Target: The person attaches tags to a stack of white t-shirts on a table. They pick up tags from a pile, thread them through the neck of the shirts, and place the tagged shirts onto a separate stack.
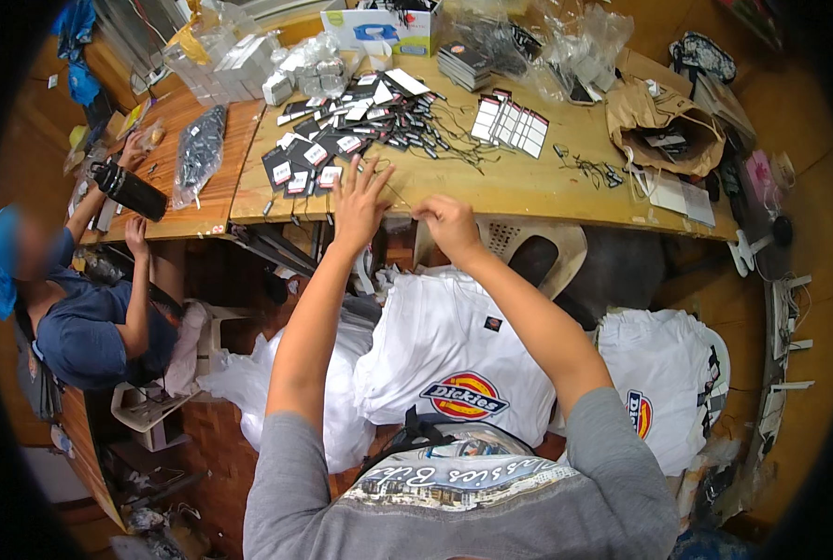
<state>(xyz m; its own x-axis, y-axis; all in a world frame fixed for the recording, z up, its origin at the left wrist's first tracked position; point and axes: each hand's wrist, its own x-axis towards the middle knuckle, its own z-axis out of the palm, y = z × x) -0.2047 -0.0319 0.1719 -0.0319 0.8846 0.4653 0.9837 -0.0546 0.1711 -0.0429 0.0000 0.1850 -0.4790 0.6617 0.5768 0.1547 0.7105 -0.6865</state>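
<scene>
My left hand point(360, 203) reaches over the near edge of the table with its fingers spread, beside the pile of black hang tags point(318, 154). Some of the tags carry white labels. A thin tag string point(395, 194) runs between my two hands. Just to the right, my right hand point(448, 226) is closed in a pinch at the string's end; the fingertips are partly hidden. Folded white T-shirts point(454, 345) with a colourful print lie in front of me below the table edge.
More white shirts point(664, 373) are stacked at right. On the table stand a paper bag point(659, 131), white label cards point(510, 123), a stack of black tags point(464, 65) and a box point(379, 33). At left a co-worker point(108, 317) sits near a black bottle point(129, 190).
</scene>
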